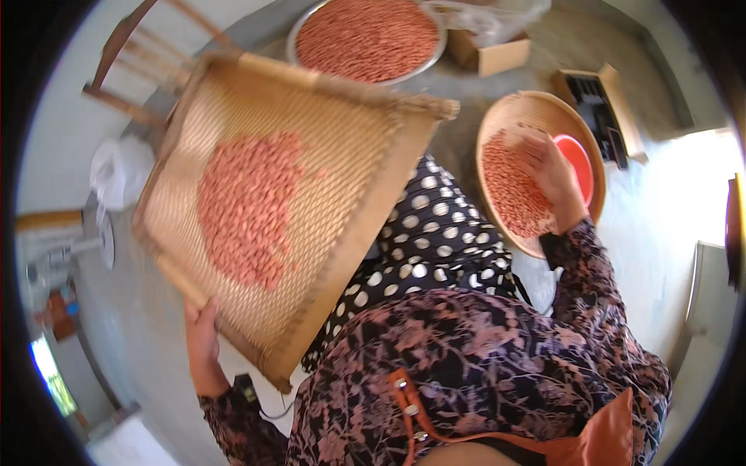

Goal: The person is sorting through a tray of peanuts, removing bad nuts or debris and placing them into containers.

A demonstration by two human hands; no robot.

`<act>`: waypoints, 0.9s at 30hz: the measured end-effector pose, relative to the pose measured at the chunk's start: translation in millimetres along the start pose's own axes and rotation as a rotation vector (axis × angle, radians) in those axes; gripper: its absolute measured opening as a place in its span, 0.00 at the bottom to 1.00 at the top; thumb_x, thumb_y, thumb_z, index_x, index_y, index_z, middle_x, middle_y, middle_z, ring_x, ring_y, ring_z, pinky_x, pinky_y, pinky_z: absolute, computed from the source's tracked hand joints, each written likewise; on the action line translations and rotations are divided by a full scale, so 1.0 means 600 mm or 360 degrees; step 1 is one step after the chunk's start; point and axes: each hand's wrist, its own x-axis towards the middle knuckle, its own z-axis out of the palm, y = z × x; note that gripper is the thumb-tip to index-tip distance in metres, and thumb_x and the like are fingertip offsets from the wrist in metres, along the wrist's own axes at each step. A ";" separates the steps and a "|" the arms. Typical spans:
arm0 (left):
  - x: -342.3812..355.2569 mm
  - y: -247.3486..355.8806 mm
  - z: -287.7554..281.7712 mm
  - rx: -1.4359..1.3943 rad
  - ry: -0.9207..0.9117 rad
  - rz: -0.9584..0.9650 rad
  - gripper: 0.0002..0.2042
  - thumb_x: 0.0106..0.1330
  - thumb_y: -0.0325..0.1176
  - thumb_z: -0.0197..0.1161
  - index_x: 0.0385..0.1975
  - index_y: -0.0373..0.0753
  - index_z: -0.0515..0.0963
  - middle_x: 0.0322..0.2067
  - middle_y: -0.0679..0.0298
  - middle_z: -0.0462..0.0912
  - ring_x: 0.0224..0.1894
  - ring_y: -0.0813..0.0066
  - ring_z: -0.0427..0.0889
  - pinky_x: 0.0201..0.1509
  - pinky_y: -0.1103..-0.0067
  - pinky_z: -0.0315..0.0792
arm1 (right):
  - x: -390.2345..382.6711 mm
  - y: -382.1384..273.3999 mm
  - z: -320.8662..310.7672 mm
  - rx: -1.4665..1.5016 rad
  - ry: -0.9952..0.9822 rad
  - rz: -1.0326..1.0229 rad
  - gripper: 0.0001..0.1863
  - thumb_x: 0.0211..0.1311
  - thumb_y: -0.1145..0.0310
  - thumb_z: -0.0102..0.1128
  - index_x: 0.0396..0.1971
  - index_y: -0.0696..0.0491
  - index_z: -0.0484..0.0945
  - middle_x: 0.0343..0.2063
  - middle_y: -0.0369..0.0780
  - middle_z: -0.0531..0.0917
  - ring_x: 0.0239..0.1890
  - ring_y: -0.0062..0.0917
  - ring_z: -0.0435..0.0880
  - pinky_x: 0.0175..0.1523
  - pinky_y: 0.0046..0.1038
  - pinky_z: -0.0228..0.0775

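My left hand (pixel 203 330) is closed on the near left edge of a square woven tray (pixel 342 147), which tilts over my lap. A patch of shelled, pinkish-red peanuts (pixel 249 206) lies on its mesh. To the right, my right hand (pixel 550 167) reaches into a round woven basket (pixel 575 109). Its fingers are stretched out over the loose peanuts (pixel 513 190) there, somewhat blurred. Inside the same basket, a red plastic bowl (pixel 576 167) sits against the right side, beside my right hand.
Beyond the tray, a wide metal basin (pixel 365 39) is heaped with peanuts. A cardboard box (pixel 489 54) with clear plastic stands near it. Black items fill an open carton (pixel 594 109) at right. A wooden chair (pixel 148 66) and white bag (pixel 123 172) are at left.
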 end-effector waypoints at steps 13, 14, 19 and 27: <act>-0.005 -0.013 -0.012 0.0026 0.0020 0.0058 0.25 0.63 0.28 0.55 0.60 0.33 0.61 0.52 0.61 0.73 0.52 0.74 0.72 0.58 0.77 0.65 | -0.135 -0.126 0.419 -0.0946 -0.1370 -0.0174 0.08 0.66 0.71 0.53 0.34 0.59 0.78 0.25 0.35 0.79 0.31 0.18 0.78 0.39 0.21 0.70; -0.002 -0.012 -0.010 0.0015 0.0038 0.0042 0.25 0.63 0.28 0.55 0.60 0.33 0.61 0.52 0.61 0.73 0.52 0.74 0.72 0.58 0.77 0.65 | -0.141 -0.120 0.454 -0.1111 -0.1631 -0.0245 0.08 0.66 0.71 0.53 0.34 0.59 0.78 0.24 0.36 0.79 0.29 0.20 0.77 0.38 0.23 0.69; -0.001 -0.004 -0.011 0.0032 0.0074 0.0072 0.23 0.63 0.27 0.57 0.58 0.33 0.62 0.50 0.62 0.74 0.51 0.76 0.71 0.57 0.79 0.64 | -0.146 -0.048 0.551 -0.1072 -0.2210 -0.0440 0.06 0.63 0.71 0.54 0.35 0.57 0.75 0.27 0.43 0.77 0.32 0.36 0.78 0.39 0.31 0.69; 0.001 0.001 -0.014 -0.0052 0.0047 0.0052 0.24 0.62 0.26 0.56 0.58 0.31 0.61 0.50 0.61 0.74 0.51 0.76 0.72 0.57 0.78 0.65 | -0.136 0.014 0.549 -0.1507 -0.2478 -0.0970 0.06 0.60 0.69 0.55 0.33 0.55 0.74 0.29 0.43 0.76 0.32 0.40 0.76 0.39 0.36 0.70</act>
